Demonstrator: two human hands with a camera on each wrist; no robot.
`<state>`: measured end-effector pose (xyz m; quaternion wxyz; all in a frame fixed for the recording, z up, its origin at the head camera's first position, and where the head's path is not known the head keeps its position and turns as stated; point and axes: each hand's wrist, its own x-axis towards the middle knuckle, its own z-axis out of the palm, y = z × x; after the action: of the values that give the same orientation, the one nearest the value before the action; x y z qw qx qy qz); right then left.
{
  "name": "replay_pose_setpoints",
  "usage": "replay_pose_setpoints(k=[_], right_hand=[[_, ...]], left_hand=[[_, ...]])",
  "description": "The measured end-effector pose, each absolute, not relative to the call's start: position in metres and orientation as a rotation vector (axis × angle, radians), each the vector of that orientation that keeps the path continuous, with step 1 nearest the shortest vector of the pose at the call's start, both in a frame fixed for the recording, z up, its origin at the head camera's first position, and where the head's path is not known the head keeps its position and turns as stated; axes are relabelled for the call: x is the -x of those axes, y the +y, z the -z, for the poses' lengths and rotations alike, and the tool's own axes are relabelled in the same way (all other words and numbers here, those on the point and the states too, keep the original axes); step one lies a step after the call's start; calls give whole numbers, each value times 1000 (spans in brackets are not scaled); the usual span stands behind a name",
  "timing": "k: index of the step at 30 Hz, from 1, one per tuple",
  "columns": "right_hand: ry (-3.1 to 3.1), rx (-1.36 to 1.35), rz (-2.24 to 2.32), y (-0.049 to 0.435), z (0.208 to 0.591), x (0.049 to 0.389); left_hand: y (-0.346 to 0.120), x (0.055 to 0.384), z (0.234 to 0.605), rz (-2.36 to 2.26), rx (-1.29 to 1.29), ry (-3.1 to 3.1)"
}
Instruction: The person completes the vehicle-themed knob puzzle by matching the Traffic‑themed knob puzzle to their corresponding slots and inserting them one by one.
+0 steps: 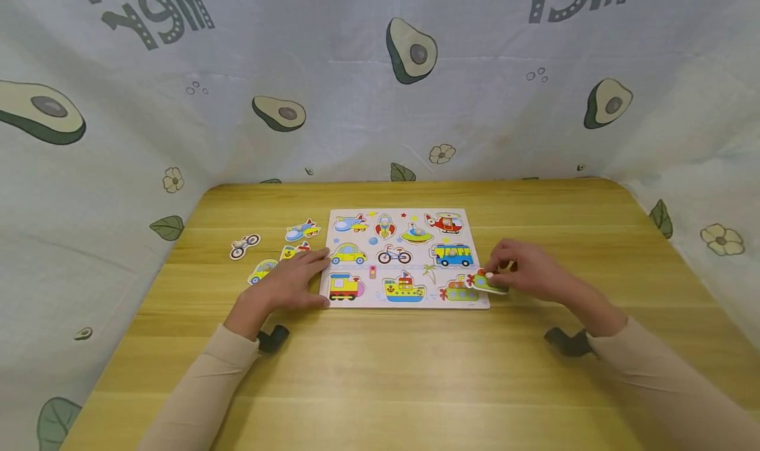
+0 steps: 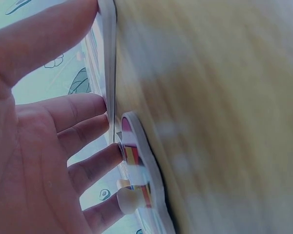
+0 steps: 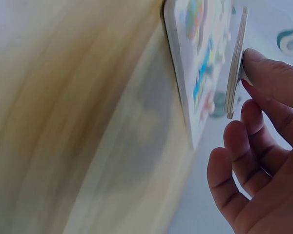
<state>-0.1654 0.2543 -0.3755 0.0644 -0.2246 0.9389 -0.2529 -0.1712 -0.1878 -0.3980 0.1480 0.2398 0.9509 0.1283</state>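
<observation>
A wooden vehicle puzzle board (image 1: 368, 300) lies on the table. My left hand (image 1: 291, 281) rests at its left edge, fingers extended and touching the rim. In the left wrist view, a loose puzzle piece (image 2: 145, 168) with a pale knob (image 2: 131, 200) is by the ring and little fingers; its picture is mostly turned away. My right hand (image 1: 528, 271) pinches a green submarine piece (image 1: 489, 282) by its knob, between thumb and index finger. That piece is raised over the board's lower right corner, partly covering the printed submarine (image 1: 458, 291). The right wrist view shows it edge-on (image 3: 237, 68).
Left of the board lie a bicycle piece (image 1: 245, 246), an airplane piece (image 1: 303, 231), a boat piece (image 1: 295, 248) and a yellow car piece (image 1: 262, 271), the last two partly hidden. Helicopter (image 1: 444, 223) and bus (image 1: 452, 254) pieces sit in the board. A patterned curtain (image 1: 350, 108) hangs behind the table.
</observation>
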Motion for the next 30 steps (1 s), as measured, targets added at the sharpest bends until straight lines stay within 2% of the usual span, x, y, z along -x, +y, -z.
replay_pose_setpoints(k=[13, 30], right_hand=[[2717, 723, 800, 216, 389, 170], [2680, 673, 798, 214, 402, 174]], left_hand=[[-188, 172, 399, -364, -701, 2739], [-189, 173, 401, -348, -720, 2742]])
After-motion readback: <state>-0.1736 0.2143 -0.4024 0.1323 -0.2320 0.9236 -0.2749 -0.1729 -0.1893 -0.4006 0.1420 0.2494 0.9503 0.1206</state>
